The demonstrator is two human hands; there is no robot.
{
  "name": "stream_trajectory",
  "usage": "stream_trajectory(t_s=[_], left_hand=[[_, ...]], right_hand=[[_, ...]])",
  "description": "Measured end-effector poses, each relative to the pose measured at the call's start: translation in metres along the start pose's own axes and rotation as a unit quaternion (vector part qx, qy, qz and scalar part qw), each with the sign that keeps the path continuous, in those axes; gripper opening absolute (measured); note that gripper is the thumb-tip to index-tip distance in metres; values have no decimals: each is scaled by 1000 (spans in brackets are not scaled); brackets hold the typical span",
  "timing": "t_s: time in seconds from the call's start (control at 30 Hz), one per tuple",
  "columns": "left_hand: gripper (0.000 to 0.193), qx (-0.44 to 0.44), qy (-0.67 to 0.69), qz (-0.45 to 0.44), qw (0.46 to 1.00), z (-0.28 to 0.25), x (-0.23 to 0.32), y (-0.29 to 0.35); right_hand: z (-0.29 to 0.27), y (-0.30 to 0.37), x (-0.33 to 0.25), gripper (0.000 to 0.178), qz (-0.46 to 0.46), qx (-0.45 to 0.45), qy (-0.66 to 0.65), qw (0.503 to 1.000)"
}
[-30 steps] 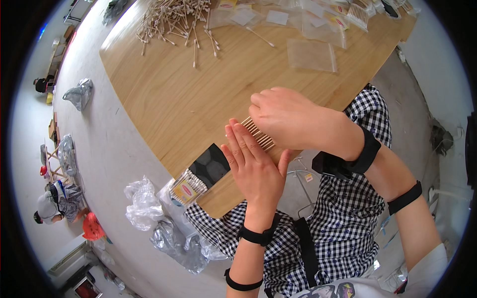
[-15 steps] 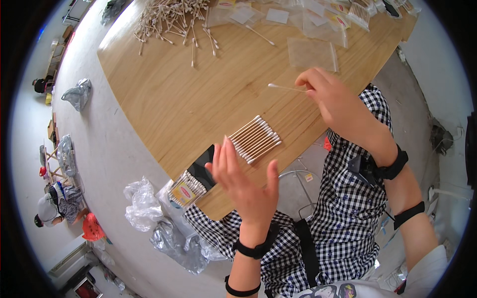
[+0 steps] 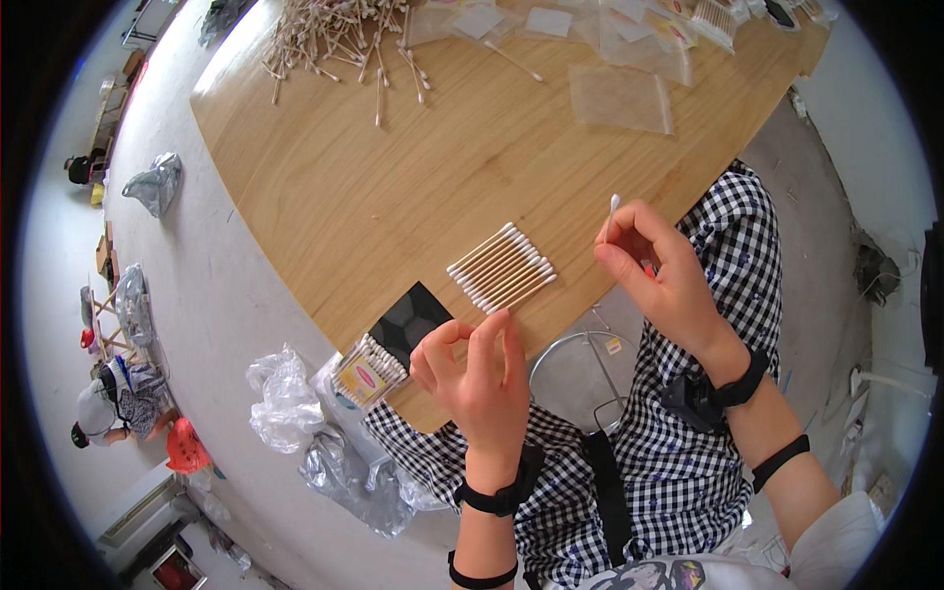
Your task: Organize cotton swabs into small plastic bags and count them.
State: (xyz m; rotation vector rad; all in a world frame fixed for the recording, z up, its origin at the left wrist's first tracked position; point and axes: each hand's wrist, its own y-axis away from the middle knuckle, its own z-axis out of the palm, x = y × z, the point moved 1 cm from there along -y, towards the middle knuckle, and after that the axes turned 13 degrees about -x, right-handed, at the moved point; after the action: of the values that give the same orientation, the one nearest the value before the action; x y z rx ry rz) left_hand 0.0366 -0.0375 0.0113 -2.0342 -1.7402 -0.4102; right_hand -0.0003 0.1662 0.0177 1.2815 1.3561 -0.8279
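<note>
In my right hand (image 3: 664, 280), a cotton swab (image 3: 615, 205) is pinched between thumb and fingers, one white tip pointing up past the fingertips. A neat row of cotton swabs (image 3: 501, 268) lies side by side on the wooden table (image 3: 393, 206). My left hand (image 3: 477, 379) is at the near edge of that row, its fingers bent and the index finger and thumb drawn together by the swab ends. Whether anything sits between those fingertips is hidden. Left of this hand lie a flat black piece (image 3: 408, 323) and a clear pack of cotton swabs (image 3: 369, 372) with a yellow label.
A loose heap of cotton swabs (image 3: 329, 39) covers the far left of the table. Clear bags (image 3: 619, 98) and packed swabs (image 3: 715, 22) lie at the far right. Crumpled plastic (image 3: 285, 398) is on the floor beside the table's left corner. Another person (image 3: 103, 408) sits far left.
My right hand has come nearer, turning the swab from sideways to upright. My left hand has lowered a little, and its spread fingers have bent together at the row's edge.
</note>
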Motion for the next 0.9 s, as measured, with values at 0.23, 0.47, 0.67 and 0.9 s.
stream_trajectory(t_s=[0.23,0.47,0.67,0.9], left_hand=[[19,-10,4,1,1000,0,4,1],[18,-74,-28,4,997,-2,2,4],[13,-69,-4,8,998,-5,18,14],[15,-72,6,6,997,-11,20,14]], right_hand=[[-1,-3,5,10,-13,24,-35,999],[10,-5,2,12,-112,-35,23,993],[10,-1,-8,19,-297,-113,225,921],[13,3,0,18,-268,-138,274,913]])
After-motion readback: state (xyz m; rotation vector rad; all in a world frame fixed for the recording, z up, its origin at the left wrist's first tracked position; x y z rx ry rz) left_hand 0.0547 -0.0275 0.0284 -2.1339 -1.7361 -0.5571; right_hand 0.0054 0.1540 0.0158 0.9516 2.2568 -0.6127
